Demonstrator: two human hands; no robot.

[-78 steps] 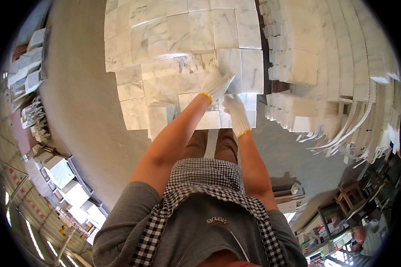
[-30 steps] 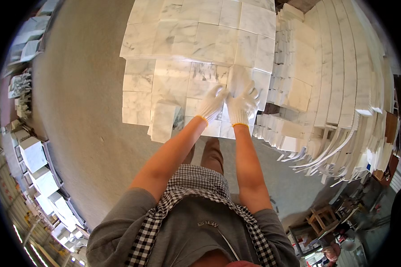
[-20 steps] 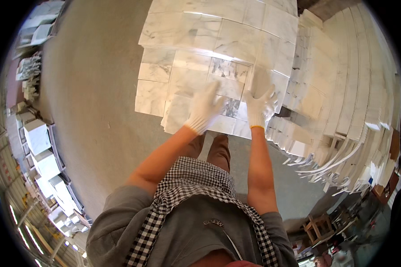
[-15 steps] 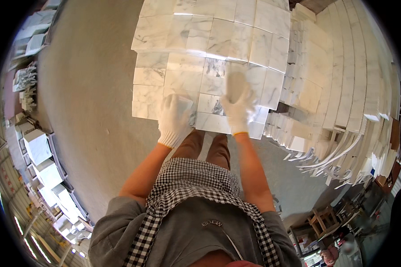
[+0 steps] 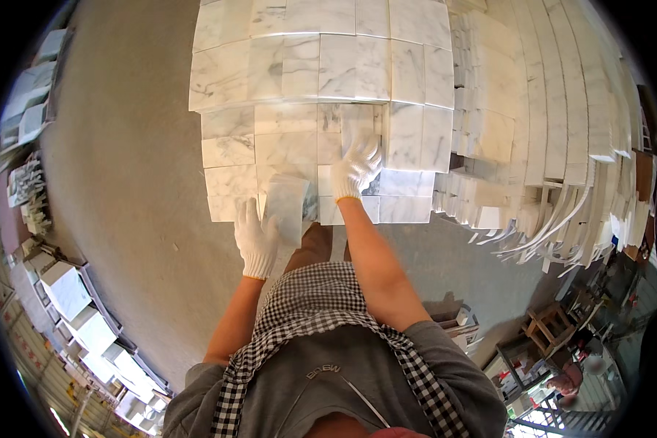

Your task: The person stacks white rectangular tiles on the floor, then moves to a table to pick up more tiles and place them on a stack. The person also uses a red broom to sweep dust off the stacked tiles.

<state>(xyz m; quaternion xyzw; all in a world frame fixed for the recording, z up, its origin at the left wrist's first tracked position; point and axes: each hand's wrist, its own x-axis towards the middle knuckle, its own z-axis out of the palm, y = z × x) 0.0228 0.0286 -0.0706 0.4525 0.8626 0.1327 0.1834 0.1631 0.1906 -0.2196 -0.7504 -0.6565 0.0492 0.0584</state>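
A: Where was the marble tile (image 5: pixel 288 208)?

B: At the near edge of the tile stack (image 5: pixel 321 95), tilted, gripped along one side by the gloved left hand (image 5: pixel 257 239).

A: And the right hand (image 5: pixel 356 166)?

B: Flat and unclenched on the stack top. The tile looked heavy, rigid, smooth and chip-prone; edge holds suited it.

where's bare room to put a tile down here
The concrete floor left of the laid marble tiles is bare up to the boxes along the left wall. Right of them it is crowded with stacked tiles. The left hand holds a tile; the right hand presses the laid ones.
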